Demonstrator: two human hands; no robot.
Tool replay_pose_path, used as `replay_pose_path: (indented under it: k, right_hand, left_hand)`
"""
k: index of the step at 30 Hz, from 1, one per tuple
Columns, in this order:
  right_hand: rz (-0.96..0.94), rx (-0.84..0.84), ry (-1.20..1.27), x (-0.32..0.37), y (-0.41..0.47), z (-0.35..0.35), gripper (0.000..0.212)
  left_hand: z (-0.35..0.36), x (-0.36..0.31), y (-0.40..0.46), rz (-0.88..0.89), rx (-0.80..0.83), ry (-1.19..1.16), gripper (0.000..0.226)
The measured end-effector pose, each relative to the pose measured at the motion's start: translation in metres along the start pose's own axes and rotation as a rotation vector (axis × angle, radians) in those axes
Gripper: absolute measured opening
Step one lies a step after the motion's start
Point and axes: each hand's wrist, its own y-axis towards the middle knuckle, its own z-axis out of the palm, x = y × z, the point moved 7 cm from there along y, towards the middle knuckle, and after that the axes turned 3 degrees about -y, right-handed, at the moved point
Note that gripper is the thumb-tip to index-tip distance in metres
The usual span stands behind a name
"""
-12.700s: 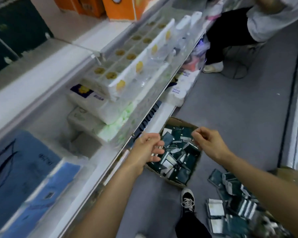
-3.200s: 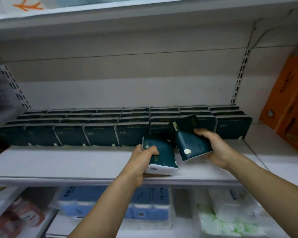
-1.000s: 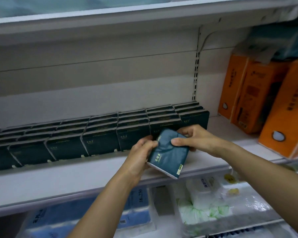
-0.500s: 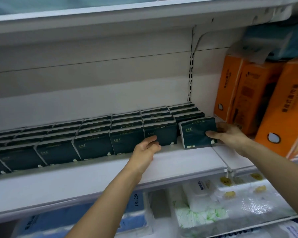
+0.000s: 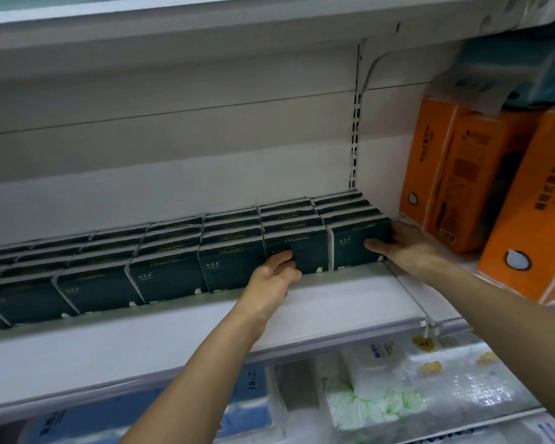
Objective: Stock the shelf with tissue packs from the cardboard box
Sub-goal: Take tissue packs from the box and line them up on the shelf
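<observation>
Your left hand (image 5: 274, 273) resting on shelf (image 5: 161, 328), straight fingers touching second-from-right front pack (image 5: 297, 251). Your right hand (image 5: 401, 245) gripping rightmost front tissue pack (image 5: 354, 243), thumb across face, fingers wrapping side. Dark packs (image 5: 161, 251) filling rows behind; orange boxes (image 5: 481, 187) just beside.

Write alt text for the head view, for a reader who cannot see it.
Two bare hands press dark green tissue packs into a front row on a white shelf: the left hand on the second pack from the right, the right hand around the end pack. Orange packs stand to the right; white and blue packs lie on the shelf below.
</observation>
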Motion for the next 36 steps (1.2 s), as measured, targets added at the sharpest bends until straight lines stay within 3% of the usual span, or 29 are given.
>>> replay_pose_path:
  k: [8,13,22,29,36]
  right_hand:
    - [0.013,-0.020,0.032,-0.004,-0.001,0.002,0.054]
    - [0.088,-0.080,-0.041,-0.010,-0.020,-0.010,0.083]
    - [-0.160,-0.367,-0.058,0.021,-0.112,-0.026,0.017]
    - [-0.200,-0.468,-0.039,-0.013,-0.203,-0.025,0.012]
    - [0.061,-0.421,-0.068,-0.119,-0.297,-0.019,0.012]
  left_hand:
    - [0.000,0.001,0.002,0.000,-0.020,-0.026,0.039]
    - [-0.003,0.006,-0.004,-0.044,-0.064,-0.135,0.031]
    - [0.016,-0.001,-0.056,-0.008,0.020,-0.406,0.021]
    - [0.060,0.043,-0.112,-0.103,0.218,-0.324,0.020]
    - [0.108,0.136,-0.156,-0.353,0.341,-0.269,0.018]
